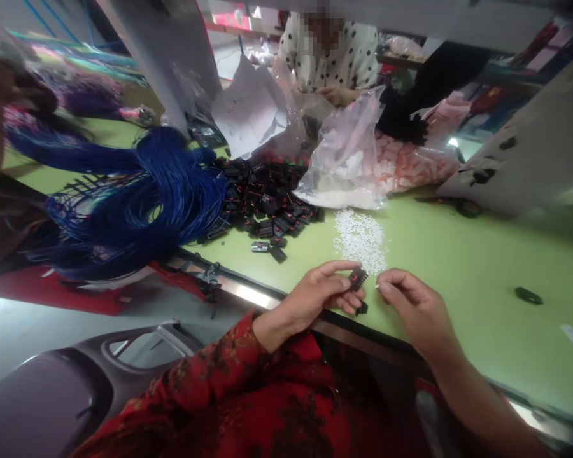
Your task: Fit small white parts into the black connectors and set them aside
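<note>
My left hand point(322, 289) has its fingers closed on a black connector point(358, 278) with an orange-red mark. A second small black piece point(361, 308) shows at its lower fingertips. Just to the right, my right hand point(413, 308) pinches a tiny white piece point(377, 285) between thumb and forefinger, a short gap from the connector. Beyond both hands, many small white pieces point(363, 240) lie spread on the green table point(439, 248). A heap of black connectors point(272, 197) is piled to their left.
Blue wire bundles point(172, 184) cover the table's left part. Behind stand a clear bag point(339, 159), a bag of pinkish-white parts point(410, 162) and paper sheets point(251, 108). A black piece point(528, 295) lies at right. A person in a dotted shirt point(358, 57) is across the table.
</note>
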Demonstrator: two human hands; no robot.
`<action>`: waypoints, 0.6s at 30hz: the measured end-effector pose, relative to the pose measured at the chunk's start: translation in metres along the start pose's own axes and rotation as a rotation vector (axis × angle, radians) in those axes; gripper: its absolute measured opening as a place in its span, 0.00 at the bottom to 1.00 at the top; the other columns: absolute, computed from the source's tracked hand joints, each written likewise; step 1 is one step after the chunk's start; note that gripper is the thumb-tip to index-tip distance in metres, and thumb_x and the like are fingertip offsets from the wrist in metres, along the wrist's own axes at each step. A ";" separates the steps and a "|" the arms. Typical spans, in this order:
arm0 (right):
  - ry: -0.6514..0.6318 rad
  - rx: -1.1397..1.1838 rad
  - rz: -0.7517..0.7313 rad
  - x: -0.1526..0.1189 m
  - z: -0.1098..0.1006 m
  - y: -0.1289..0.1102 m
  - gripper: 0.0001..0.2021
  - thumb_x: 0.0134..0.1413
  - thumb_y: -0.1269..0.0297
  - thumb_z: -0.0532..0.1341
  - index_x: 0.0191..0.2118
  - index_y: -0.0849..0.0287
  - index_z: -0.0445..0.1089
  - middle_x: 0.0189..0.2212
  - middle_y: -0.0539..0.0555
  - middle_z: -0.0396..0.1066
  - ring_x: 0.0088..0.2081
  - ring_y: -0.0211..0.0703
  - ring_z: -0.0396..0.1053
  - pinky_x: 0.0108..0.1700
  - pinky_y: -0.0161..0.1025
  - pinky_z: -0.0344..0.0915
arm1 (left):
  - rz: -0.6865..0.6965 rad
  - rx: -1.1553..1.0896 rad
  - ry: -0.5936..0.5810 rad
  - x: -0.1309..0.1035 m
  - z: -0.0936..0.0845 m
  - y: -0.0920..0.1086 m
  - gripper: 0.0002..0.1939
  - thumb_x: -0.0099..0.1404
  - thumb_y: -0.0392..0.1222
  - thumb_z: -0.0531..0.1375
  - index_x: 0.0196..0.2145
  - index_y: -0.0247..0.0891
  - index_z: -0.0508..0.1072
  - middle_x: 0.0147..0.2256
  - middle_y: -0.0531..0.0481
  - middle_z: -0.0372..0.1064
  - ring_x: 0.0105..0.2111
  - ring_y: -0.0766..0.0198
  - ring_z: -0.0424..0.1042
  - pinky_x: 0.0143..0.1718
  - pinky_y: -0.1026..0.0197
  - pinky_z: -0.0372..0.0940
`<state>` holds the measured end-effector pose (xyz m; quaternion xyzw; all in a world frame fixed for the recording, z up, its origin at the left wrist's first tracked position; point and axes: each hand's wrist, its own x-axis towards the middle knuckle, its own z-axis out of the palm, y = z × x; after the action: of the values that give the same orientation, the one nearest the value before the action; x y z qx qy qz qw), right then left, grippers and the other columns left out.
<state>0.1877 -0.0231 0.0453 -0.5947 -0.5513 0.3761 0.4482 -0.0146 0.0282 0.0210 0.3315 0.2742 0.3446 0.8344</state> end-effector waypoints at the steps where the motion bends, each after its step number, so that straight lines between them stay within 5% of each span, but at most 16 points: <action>1: 0.002 0.025 -0.033 -0.002 0.003 -0.003 0.08 0.63 0.56 0.64 0.37 0.54 0.75 0.35 0.53 0.75 0.37 0.44 0.73 0.42 0.42 0.74 | 0.030 0.055 -0.001 -0.001 0.002 -0.002 0.23 0.63 0.43 0.69 0.54 0.34 0.76 0.33 0.45 0.79 0.29 0.66 0.77 0.36 0.61 0.73; 7: -0.029 0.000 -0.199 -0.003 0.006 -0.007 0.04 0.66 0.63 0.62 0.40 0.52 0.75 0.42 0.55 0.75 0.47 0.47 0.73 0.52 0.48 0.74 | 0.178 0.317 0.014 -0.006 0.004 -0.006 0.16 0.62 0.42 0.70 0.46 0.33 0.78 0.29 0.51 0.75 0.26 0.70 0.72 0.33 0.65 0.68; 12: 0.050 0.089 -0.119 -0.007 0.011 -0.006 0.05 0.65 0.61 0.63 0.38 0.54 0.75 0.40 0.54 0.76 0.36 0.41 0.75 0.43 0.42 0.77 | 0.115 0.106 0.128 -0.002 0.002 -0.008 0.17 0.58 0.47 0.74 0.37 0.33 0.77 0.29 0.50 0.76 0.25 0.69 0.73 0.31 0.64 0.70; 18: 0.064 0.144 -0.112 -0.015 0.022 -0.009 0.05 0.65 0.63 0.63 0.38 0.54 0.75 0.38 0.54 0.76 0.36 0.41 0.75 0.41 0.40 0.76 | 0.073 -0.091 0.148 -0.003 0.009 -0.014 0.23 0.57 0.49 0.74 0.45 0.33 0.79 0.27 0.49 0.77 0.27 0.67 0.76 0.28 0.67 0.70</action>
<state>0.1624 -0.0354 0.0457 -0.5408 -0.5407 0.3699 0.5277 -0.0052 0.0149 0.0170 0.2766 0.3068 0.4106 0.8129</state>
